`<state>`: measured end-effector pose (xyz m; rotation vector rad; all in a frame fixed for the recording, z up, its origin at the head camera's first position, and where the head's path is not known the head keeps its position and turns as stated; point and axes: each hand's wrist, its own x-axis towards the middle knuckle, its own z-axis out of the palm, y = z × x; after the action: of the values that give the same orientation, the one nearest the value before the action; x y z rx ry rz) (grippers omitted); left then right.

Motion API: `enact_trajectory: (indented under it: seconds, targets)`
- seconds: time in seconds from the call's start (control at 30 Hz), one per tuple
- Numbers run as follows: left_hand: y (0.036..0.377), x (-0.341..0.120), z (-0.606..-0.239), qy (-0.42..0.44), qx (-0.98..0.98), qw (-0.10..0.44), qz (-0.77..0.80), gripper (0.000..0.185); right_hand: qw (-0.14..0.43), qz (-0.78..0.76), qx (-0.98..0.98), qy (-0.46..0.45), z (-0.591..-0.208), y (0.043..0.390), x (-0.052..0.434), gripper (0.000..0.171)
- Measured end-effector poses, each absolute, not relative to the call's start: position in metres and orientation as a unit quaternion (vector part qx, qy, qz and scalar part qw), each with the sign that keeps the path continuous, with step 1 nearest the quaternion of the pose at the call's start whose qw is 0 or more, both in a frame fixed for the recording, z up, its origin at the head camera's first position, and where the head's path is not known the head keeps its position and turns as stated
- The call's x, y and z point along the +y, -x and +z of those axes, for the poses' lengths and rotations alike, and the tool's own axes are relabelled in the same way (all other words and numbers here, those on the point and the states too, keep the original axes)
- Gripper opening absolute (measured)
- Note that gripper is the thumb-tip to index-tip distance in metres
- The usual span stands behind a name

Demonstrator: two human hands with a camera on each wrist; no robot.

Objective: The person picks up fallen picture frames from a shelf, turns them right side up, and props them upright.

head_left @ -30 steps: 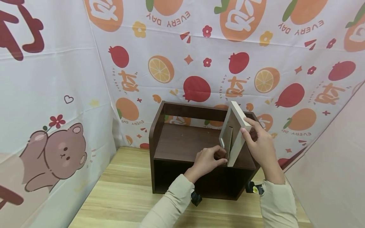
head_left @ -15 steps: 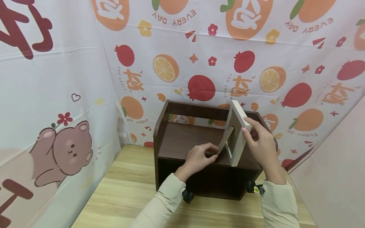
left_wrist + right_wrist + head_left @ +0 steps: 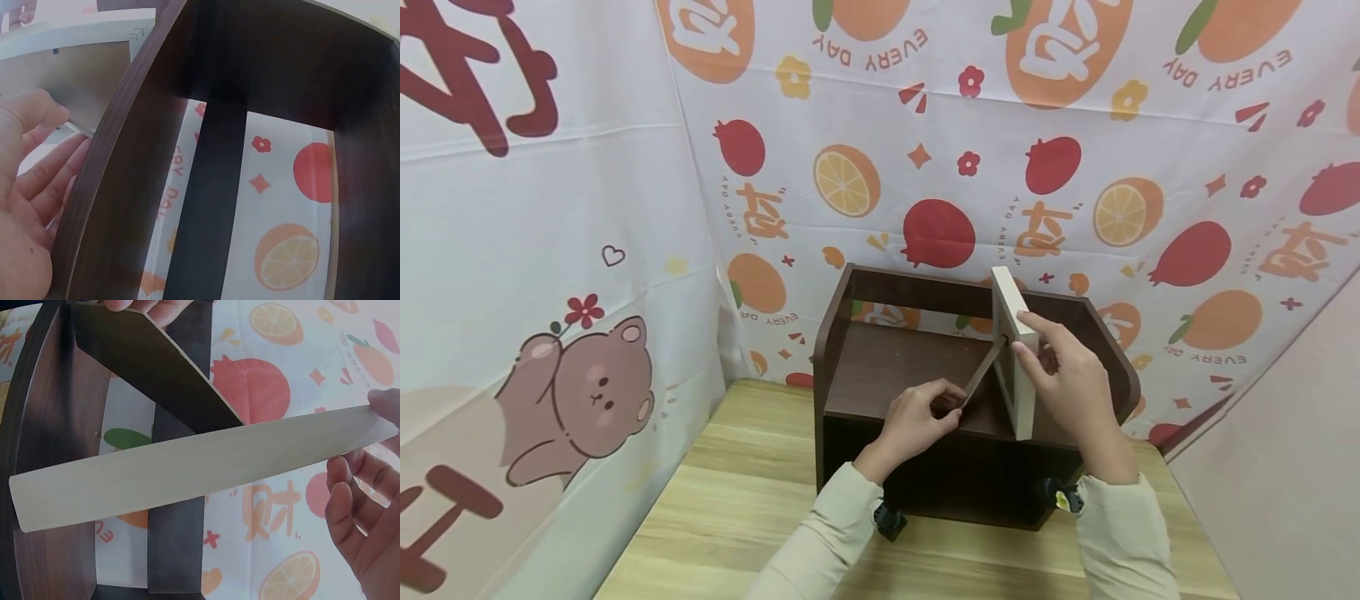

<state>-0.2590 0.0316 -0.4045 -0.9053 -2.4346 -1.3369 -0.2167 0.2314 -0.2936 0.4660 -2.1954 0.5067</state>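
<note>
So right now the picture frame (image 3: 1017, 354) stands on edge on the top shelf of the dark wooden shelf unit (image 3: 850, 333), toward its right side, with the brown back stand (image 3: 981, 379) swung out to the left. The right hand (image 3: 1063, 379) has its fingers and thumb wrapped over the frame's upper near corner, keeping it upright. The left hand (image 3: 917, 417) pinches the lower tip of the stand between thumb and curled fingers, right down at the shelf surface. My take on doing this bit well: keep the right hand steady on that corner so the frame doesn't tip, pull the stand out gently at its hinge instead of yanking, and set its foot flat on the shelf before letting go. Everything sits on a light wooden table (image 3: 737, 500) with the fruit-print cloth (image 3: 925, 167) behind
</note>
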Motion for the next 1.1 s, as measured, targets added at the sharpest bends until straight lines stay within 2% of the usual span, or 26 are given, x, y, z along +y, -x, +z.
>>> enact_trajectory:
  seconds: [0.43,0.87,1.1]
  targets:
    - [0.26,0.032,-0.405,0.279,-0.83,0.102,-0.473,0.017,0.364,0.178,-0.894,-0.189,-0.288,0.214,0.229,0.043]
    - [0.269,0.029,-0.402,0.269,-0.796,0.046,-0.54,0.016,0.306,0.164,-0.918,-0.194,-0.28,0.213,0.229,0.042]
    - [0.275,0.028,-0.399,0.272,-0.775,0.015,-0.571,0.022,0.273,0.175,-0.926,-0.195,-0.278,0.216,0.226,0.043]
